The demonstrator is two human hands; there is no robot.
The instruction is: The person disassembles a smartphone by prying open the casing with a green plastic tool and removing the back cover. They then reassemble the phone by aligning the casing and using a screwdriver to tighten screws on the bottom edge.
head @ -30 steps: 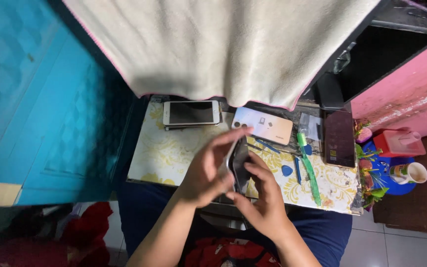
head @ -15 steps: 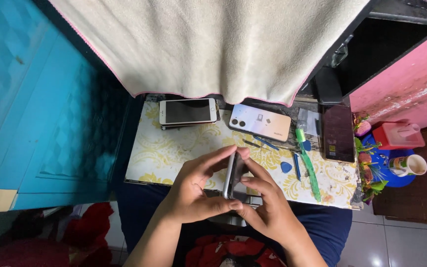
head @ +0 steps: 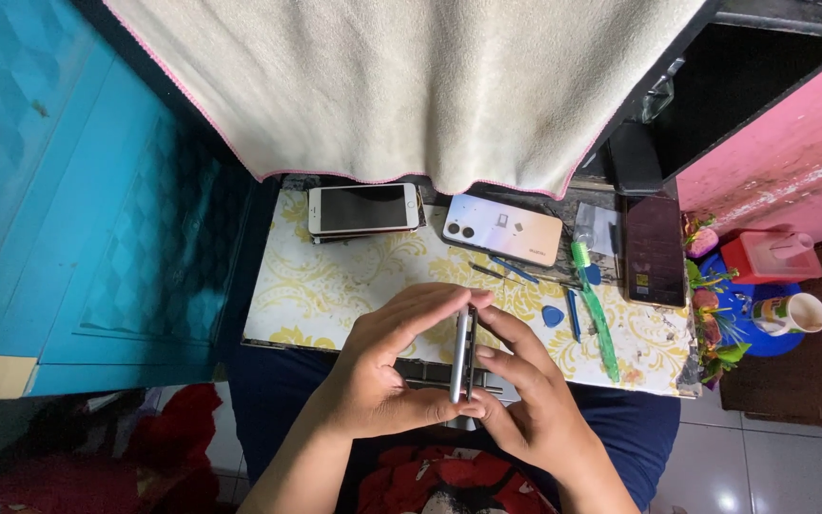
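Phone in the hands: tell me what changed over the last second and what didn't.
The left hand and right hand drew back from over the table toward the body, bringing the phone, held on edge between them, to the table's near rim. The left fingers moved from its far end to along its side. The white-framed phone, the pale phone lying back up and the green tool stayed put.

Phone (head: 461,354) held edge-on between left hand (head: 382,371) and right hand (head: 525,400), its faces hidden; forearms cut off by the lower edge; cream towel (head: 411,86) cut by the upper edge, covering the table's (head: 316,286) far end; small tools (head: 497,271) beside the blue pick (head: 552,316) too small to identify
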